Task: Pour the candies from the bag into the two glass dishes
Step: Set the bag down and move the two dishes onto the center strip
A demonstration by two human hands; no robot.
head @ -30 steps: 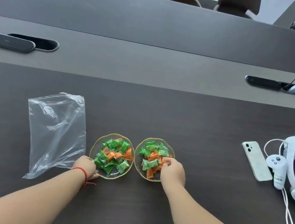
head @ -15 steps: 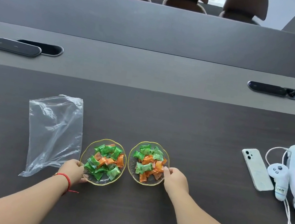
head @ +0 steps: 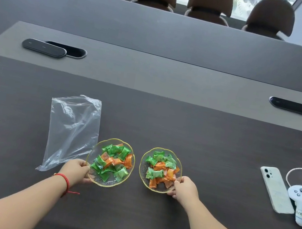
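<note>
left hand (head: pixel 75 169): fingers closed on the near-left rim of the left dish (head: pixel 130 168); it has shifted outward with the dish since half a second ago. a red string bracelet (head: pixel 65 179) sits on the wrist.
right hand (head: pixel 185 188): pinching the near-right rim of the right dish (head: pixel 142 169); a second ago its fingertips were in among the candies, now they are out on the rim.
dish spacing: the two dishes were nearly touching a second ago; a clear strip of table (head: pixel 222 138) now shows between them.
left dish contents: green and orange wrapped candies (head: pixel 113 161), piled inside the rim.
right dish contents: a similar mix (head: pixel 162 168), none seen spilled on the table.
bag (head: pixel 72 129): clear plastic, lying flat just left of the left dish, near corner beside the left hand; it looks empty and has not moved.
task status: pouring appears complete; the hands seem to be only tidying dish positions.
bystanders: phone (head: pixel 275 189) and white controller (head: pixel 300 201) well apart on the right.
</note>
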